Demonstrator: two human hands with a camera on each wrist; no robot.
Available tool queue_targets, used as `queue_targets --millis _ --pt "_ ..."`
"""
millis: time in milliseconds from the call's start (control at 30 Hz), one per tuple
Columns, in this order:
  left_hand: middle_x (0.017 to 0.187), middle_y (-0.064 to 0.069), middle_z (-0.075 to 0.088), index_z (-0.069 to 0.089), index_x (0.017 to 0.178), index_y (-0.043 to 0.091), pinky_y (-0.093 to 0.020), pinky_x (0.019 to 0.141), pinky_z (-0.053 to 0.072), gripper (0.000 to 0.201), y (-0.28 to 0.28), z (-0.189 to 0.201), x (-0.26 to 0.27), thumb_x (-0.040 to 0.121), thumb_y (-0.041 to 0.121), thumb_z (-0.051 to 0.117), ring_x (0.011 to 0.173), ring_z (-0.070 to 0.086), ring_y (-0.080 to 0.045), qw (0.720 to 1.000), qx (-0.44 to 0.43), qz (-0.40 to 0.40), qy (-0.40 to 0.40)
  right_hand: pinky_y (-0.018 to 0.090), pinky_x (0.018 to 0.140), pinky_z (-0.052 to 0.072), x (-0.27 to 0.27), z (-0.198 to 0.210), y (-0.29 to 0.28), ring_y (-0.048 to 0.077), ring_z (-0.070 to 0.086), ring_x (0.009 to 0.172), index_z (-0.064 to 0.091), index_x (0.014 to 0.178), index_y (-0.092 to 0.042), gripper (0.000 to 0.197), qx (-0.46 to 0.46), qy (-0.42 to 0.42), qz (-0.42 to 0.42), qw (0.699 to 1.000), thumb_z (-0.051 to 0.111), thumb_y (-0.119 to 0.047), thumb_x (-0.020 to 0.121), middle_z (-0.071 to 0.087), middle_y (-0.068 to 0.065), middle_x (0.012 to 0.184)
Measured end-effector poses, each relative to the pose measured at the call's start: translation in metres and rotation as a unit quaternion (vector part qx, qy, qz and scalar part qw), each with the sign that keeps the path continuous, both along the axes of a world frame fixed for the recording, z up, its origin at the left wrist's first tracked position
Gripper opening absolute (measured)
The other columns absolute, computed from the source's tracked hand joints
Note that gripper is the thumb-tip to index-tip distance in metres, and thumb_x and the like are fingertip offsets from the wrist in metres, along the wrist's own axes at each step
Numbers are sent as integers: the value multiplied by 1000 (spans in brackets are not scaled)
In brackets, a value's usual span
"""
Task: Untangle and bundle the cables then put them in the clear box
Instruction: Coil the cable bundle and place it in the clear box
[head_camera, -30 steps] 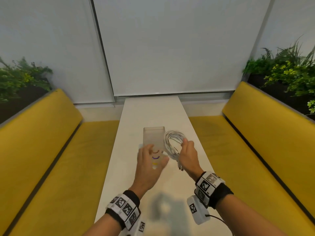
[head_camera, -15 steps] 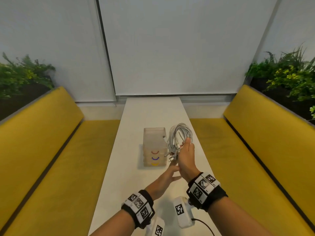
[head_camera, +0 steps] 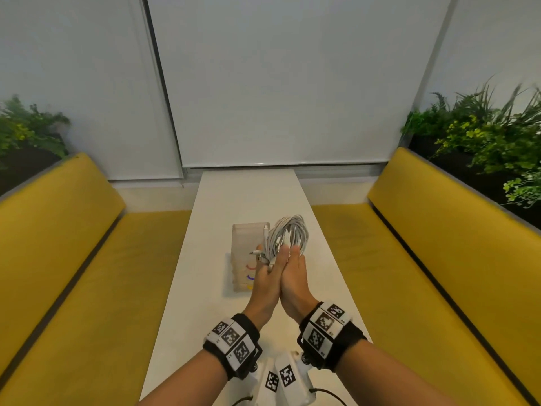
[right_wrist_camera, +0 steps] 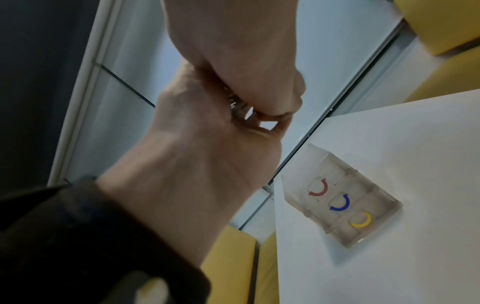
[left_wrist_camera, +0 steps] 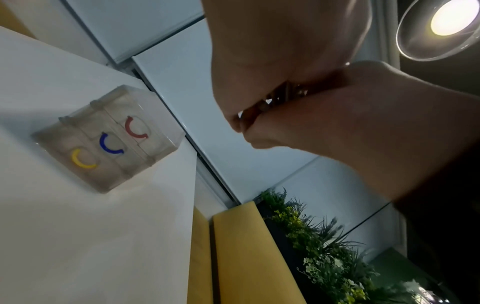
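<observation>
The white cable bundle [head_camera: 288, 234] is coiled into a long oval loop, standing upright with the loop end pointing up and away from me (a plug sticks out on the left side). I've got it squeezed between both palms over the table [head_camera: 248, 194], left hand [head_camera: 268, 278] and right hand [head_camera: 294, 276] both gripping its lower end. The clear box [head_camera: 244, 247] sits on the table just left of the coil.

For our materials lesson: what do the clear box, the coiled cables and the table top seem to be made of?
Clear box: apparently hard, frosted translucent plastic; the table shows faintly through it, and its red, blue and yellow handles look like plastic too.
Cables: white, smooth, flexible sheath, probably plastic or rubber; it bends into loops.
Table top: white, smooth and matte, perhaps laminate; its core cannot be told.
</observation>
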State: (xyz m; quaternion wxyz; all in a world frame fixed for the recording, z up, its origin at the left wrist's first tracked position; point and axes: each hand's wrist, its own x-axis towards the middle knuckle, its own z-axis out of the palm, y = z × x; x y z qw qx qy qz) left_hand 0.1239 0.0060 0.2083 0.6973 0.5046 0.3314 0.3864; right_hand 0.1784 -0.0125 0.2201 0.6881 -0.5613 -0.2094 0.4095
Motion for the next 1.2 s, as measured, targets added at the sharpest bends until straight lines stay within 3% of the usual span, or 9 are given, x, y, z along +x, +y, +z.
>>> queue_targets --millis 233,300,400,600,667,767,867,1000,1200 --pt "76 12 75 74 100 22 -16 65 51 17 22 2 -19 101 21 57 77 67 -5 997 69 7 31 38 97 50 4 -12 3 17 59 110 54 112 -22 42 -59 -200 39 977 23 -48 103 61 2 114" --pt "80 10 75 71 100 20 -24 72 56 12 23 4 -23 99 23 60 83 68 -10 998 29 21 44 37 96 46 6 -15 4 18 53 109 55 107 -22 41 -60 -247 42 966 21 -45 104 56 2 110" --pt "106 -6 77 69 113 15 -42 89 58 22 24 1 -28 94 27 66 102 72 -20 999 -43 9 25 39 90 56 8 -26 15 18 61 107 58 110 -20 33 -75 -210 55 973 35 -40 99 61 9 116" --pt "96 -18 76 73 106 6 -36 68 62 24 35 -15 -36 87 21 71 88 74 -22 994 -75 57 62 48 88 59 -1 -45 20 19 70 102 65 111 -26 32 -73 -167 106 977 35 -24 99 72 3 112" --pt "84 -14 75 72 98 4 -30 58 57 18 40 -20 -42 85 14 66 76 71 -19 987 -139 57 56 43 90 53 -7 -49 19 21 64 103 63 110 -19 35 -113 -315 125 934 29 -27 101 67 3 113" --pt "72 -9 67 71 93 7 -27 49 52 17 50 -30 -52 86 3 57 66 61 -20 973 -222 49 31 42 90 37 -12 -55 11 30 43 112 52 117 -11 39 -250 -523 187 793 23 -34 103 48 10 121" --pt "91 -16 73 71 110 -1 -28 53 56 30 62 -40 -63 86 -3 53 80 67 -25 968 -238 64 36 43 95 34 -12 -62 10 26 37 113 47 127 -14 44 -244 -533 265 765 21 -38 100 44 8 126" --pt "96 -25 74 64 112 -9 -41 67 63 27 76 -57 -82 87 -10 52 90 70 -36 955 -287 75 -15 32 82 32 11 -69 26 22 43 92 54 97 -9 29 -240 -400 331 820 30 -25 102 58 17 107" --pt "89 -22 75 62 106 -8 -48 80 62 16 94 -75 -103 91 -10 57 96 69 -35 946 -309 85 -51 28 49 30 45 -118 64 16 38 57 59 80 -10 19 -235 -125 146 953 58 -22 95 48 4 70"
